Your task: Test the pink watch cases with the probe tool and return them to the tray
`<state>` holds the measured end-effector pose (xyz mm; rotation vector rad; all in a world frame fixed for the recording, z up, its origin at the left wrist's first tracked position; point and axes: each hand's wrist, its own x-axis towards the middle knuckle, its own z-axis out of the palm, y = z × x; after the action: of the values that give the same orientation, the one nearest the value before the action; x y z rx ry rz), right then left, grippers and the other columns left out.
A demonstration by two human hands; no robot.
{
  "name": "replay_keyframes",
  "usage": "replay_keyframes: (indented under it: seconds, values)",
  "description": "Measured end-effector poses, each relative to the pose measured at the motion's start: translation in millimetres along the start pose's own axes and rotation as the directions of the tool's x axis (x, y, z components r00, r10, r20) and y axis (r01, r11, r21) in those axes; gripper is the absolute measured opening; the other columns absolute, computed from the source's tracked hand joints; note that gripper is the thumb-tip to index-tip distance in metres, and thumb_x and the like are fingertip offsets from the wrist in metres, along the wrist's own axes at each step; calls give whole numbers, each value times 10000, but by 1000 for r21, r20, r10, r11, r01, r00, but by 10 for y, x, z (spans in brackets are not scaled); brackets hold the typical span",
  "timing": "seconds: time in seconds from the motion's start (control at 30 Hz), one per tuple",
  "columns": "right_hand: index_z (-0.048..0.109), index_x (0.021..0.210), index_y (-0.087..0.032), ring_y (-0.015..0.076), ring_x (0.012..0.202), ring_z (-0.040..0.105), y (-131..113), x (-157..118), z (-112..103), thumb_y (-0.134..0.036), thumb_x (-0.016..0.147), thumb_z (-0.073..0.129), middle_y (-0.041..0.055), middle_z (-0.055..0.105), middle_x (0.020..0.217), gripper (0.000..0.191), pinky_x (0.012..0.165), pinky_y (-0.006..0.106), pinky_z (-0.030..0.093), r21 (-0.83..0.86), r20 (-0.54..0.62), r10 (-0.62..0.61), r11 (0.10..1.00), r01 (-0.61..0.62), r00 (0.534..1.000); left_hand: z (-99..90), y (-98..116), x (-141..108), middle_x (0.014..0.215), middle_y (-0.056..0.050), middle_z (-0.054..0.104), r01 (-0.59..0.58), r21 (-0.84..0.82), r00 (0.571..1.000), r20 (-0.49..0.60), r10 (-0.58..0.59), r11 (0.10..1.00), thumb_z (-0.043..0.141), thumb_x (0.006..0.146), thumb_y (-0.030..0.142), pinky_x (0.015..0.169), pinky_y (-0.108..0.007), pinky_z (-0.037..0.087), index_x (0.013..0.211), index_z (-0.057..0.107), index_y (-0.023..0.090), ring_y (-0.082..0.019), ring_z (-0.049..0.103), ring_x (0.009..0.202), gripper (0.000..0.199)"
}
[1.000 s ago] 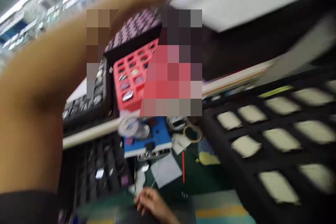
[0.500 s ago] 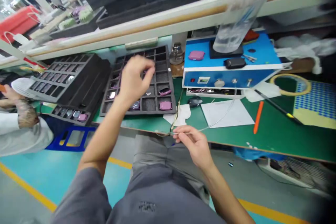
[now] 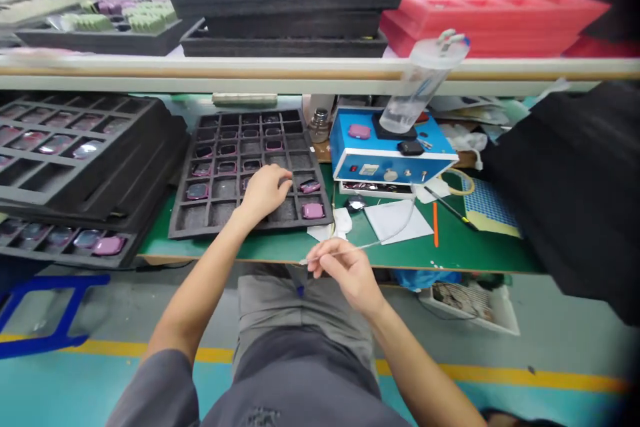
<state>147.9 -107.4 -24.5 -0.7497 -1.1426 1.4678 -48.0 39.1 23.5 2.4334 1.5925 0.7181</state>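
My left hand (image 3: 266, 192) is over the black compartment tray (image 3: 213, 235), its fingers curled downward above the lower middle compartments; what they touch, if anything, is hidden. Several purple-framed watch-like pieces lie in the tray, among them a pink case (image 3: 313, 211) in the bottom right compartment. My right hand (image 3: 345, 270) pinches a thin clear tube (image 3: 370, 245) in front of the green table edge. The tube's pale tip (image 3: 303, 261) sticks out to the left of the fingers, and its other end runs up to the blue box (image 3: 395, 165).
Stacked black trays (image 3: 120, 180) stand at the left. A clear cup (image 3: 413, 97) sits on the blue box. White paper (image 3: 399, 220), an orange stick (image 3: 435, 225) and a tape roll (image 3: 463, 181) lie at the right. A shelf edge (image 3: 280, 73) crosses behind; black cloth (image 3: 575, 193) hangs right.
The view has levelled and shifted. My left hand is lower over the tray, towards its lower middle compartments. My right hand still holds the tube, whose tip now shows clearly.
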Motion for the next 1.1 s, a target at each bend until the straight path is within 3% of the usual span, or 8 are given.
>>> replay_keyframes:
  seconds: [0.23, 0.33, 0.43, 0.53, 0.73, 0.87, 0.97, 1.1]
  values:
    - [663, 1233, -252, 176, 808, 748, -94, 355, -95, -426, 957, 698, 66, 789, 1021, 329, 645, 296, 614, -373, -131, -142, 924, 84, 981, 267, 133, 294, 1005, -124, 791, -44, -117, 994, 98, 56, 992, 711, 879, 176, 953, -424, 528, 953, 787, 163, -303, 727, 1023, 107]
    - [696, 1190, -250, 199, 894, 738, -129, 662, -109, -297, 978, 650, 78, 777, 1081, 223, 706, 326, 604, -652, -26, -242, 739, 167, 970, 122, -43, 254, 1089, -124, 794, 53, -295, 995, -68, -76, 954, 564, 983, 195, 899, -372, 548, 1082, 757, 158, -250, 737, 1004, 220]
    - [741, 1084, -215, 240, 980, 706, -161, 1168, -68, -208, 1007, 574, 97, 774, 1074, 184, 854, 396, 580, -840, 232, -227, 443, 312, 946, -46, -265, 52, 1088, -104, 795, 98, -736, 876, -255, -409, 670, 617, 970, 284, 754, -287, 561, 1153, 726, 163, -194, 738, 909, 245]
    - [754, 1089, -197, 280, 1040, 662, -193, 1695, 19, -179, 1006, 571, 98, 776, 1094, 202, 926, 422, 534, -881, 442, 13, 196, 432, 897, -87, -365, -190, 1098, -85, 789, 55, -934, 775, -182, -605, 352, 775, 864, 355, 683, -234, 547, 1164, 724, 180, -161, 723, 874, 351]
    - [742, 1064, -193, 268, 1027, 663, -268, 2207, 232, -144, 946, 625, 93, 771, 1034, 173, 826, 337, 480, -785, 587, 415, 84, 613, 695, -24, -240, -403, 974, -53, 775, 93, -990, 697, -9, -717, 102, 904, 717, 348, 647, -211, 525, 1092, 719, 163, -126, 689, 776, 457]
    - [724, 879, -197, 227, 849, 669, -257, 2225, 230, -101, 873, 672, 65, 741, 863, 110, 708, 305, 437, -772, 626, 363, 162, 615, 690, -142, -150, -450, 897, -18, 742, 71, -996, 683, 83, -726, -47, 906, 708, 292, 655, -201, 516, 1054, 710, 153, -103, 676, 730, 422]
    - [711, 822, -203, 169, 690, 626, -289, 2115, 119, -154, 867, 705, 19, 711, 766, 67, 656, 290, 447, -756, 580, 83, 425, 497, 811, -222, -40, -459, 825, 0, 697, 82, -961, 732, 239, -638, -266, 847, 749, 233, 645, -199, 510, 1078, 707, 141, -91, 653, 672, 370]
    - [725, 880, -203, 142, 620, 614, -448, 1798, -52, -362, 885, 753, 10, 718, 753, 162, 587, 286, 499, -546, 200, -196, 791, 275, 960, -222, 182, -407, 817, -20, 681, 154, -871, 798, 389, -461, -467, 730, 812, 164, 589, -190, 476, 1137, 724, 131, -78, 584, 613, 326]
